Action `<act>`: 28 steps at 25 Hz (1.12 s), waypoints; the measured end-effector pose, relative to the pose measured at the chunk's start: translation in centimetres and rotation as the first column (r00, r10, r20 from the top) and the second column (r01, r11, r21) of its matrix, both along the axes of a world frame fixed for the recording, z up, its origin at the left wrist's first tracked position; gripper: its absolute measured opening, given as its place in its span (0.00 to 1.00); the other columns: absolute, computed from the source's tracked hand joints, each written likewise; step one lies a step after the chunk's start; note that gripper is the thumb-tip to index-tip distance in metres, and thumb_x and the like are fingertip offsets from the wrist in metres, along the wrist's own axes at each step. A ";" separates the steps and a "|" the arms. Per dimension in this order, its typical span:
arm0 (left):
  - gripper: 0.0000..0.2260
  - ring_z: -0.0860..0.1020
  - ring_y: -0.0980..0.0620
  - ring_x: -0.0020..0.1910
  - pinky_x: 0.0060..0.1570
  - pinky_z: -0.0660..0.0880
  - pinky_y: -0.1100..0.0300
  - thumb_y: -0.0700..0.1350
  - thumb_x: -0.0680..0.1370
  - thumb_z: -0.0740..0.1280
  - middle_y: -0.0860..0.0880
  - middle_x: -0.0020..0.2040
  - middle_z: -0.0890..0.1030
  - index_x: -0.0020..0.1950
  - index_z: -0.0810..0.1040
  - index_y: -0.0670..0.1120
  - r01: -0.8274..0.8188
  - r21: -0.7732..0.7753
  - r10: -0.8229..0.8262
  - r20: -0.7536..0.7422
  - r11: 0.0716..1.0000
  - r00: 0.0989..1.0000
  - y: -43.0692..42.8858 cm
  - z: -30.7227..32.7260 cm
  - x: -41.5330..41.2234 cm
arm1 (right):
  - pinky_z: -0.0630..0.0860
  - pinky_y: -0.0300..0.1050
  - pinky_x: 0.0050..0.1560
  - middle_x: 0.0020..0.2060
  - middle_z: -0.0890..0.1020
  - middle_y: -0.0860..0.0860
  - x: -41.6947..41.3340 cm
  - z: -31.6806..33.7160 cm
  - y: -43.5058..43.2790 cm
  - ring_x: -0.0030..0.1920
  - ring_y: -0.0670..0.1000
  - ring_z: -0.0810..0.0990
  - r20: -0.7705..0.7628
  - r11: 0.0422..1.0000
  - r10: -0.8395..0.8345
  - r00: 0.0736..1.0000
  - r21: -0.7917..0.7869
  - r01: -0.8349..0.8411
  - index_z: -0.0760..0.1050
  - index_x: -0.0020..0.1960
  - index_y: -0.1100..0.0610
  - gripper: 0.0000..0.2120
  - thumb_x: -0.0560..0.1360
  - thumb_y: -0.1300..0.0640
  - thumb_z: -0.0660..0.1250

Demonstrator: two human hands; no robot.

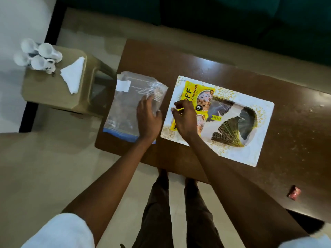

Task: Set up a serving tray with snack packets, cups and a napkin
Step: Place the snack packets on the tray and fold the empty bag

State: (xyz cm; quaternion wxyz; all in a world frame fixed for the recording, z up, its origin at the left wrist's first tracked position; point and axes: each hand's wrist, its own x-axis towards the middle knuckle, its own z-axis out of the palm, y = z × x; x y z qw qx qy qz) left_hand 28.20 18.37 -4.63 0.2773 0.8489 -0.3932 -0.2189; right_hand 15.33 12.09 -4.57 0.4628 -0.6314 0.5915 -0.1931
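A white serving tray (259, 140) with gold and dark leaf patterns lies on the brown table. A yellow snack packet (191, 92) rests on the tray's left end. My right hand (184, 119) is over that packet, fingers pinched on its edge. To the left of the tray lies a clear zip bag (129, 104). My left hand (148, 117) lies flat on the bag's right side, fingers spread. White cups (37, 54) and a folded white napkin (73, 74) sit on a stool at the far left.
The beige stool (53, 93) stands off the table's left end. A small red wrapper (294, 192) lies near the table's front right edge. A dark green sofa (232, 18) runs behind the table. My legs and feet are below the table's front edge.
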 end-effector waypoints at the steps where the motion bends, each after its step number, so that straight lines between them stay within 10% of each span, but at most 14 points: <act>1: 0.28 0.65 0.45 0.79 0.75 0.68 0.45 0.45 0.79 0.69 0.44 0.78 0.68 0.78 0.67 0.46 -0.040 0.052 0.039 0.036 0.998 0.999 1.3 -0.3 2.0 | 0.79 0.55 0.53 0.53 0.79 0.57 2.0 -0.2 0.5 0.52 0.56 0.81 -0.011 0.997 0.055 0.998 0.051 -0.054 0.78 0.57 0.62 0.11 0.78 0.58 0.72; 6: 0.51 0.54 0.40 0.83 0.79 0.62 0.45 0.60 0.73 0.76 0.42 0.84 0.52 0.84 0.49 0.44 -0.181 0.278 0.215 -0.095 0.943 0.972 4.0 -3.2 11.6 | 0.73 0.43 0.46 0.55 0.83 0.61 9.0 -3.1 2.5 0.53 0.54 0.82 -0.049 0.937 -0.058 0.997 0.341 0.072 0.76 0.61 0.68 0.25 0.76 0.50 0.76; 9: 0.58 0.53 0.39 0.83 0.77 0.63 0.40 0.61 0.68 0.79 0.42 0.84 0.50 0.84 0.45 0.45 -0.229 0.392 0.327 -0.205 0.891 0.923 3.9 -4.9 15.7 | 0.79 0.58 0.63 0.62 0.81 0.65 11.3 -5.2 2.1 0.62 0.64 0.82 -0.081 0.854 -0.162 0.983 0.488 0.181 0.73 0.67 0.70 0.33 0.75 0.47 0.77; 18: 0.34 0.70 0.42 0.72 0.70 0.70 0.50 0.56 0.70 0.78 0.42 0.72 0.73 0.71 0.71 0.46 -0.274 0.420 0.263 0.085 0.865 0.961 2.3 -7.8 19.4 | 0.73 0.46 0.52 0.63 0.81 0.60 11.9 -8.8 0.5 0.63 0.60 0.81 -0.371 0.896 -0.083 0.925 0.379 0.233 0.69 0.69 0.65 0.31 0.76 0.48 0.75; 25: 0.18 0.81 0.43 0.56 0.57 0.81 0.47 0.48 0.73 0.77 0.42 0.58 0.81 0.59 0.75 0.45 -0.238 0.344 0.321 -0.209 0.908 0.924 0.5 -6.6 19.6 | 0.78 0.53 0.57 0.61 0.81 0.61 12.5 -8.6 -0.5 0.61 0.63 0.81 -0.391 0.861 -0.082 0.917 0.435 0.263 0.71 0.66 0.65 0.27 0.76 0.52 0.76; 28: 0.07 0.83 0.39 0.52 0.55 0.82 0.45 0.45 0.76 0.74 0.38 0.51 0.84 0.49 0.78 0.45 -0.227 0.357 0.332 -0.269 0.906 0.904 -0.2 -5.4 20.2 | 0.75 0.51 0.41 0.40 0.77 0.63 12.1 -7.5 -0.8 0.39 0.59 0.79 -0.187 0.816 -0.161 0.969 0.527 0.237 0.75 0.50 0.66 0.14 0.76 0.57 0.76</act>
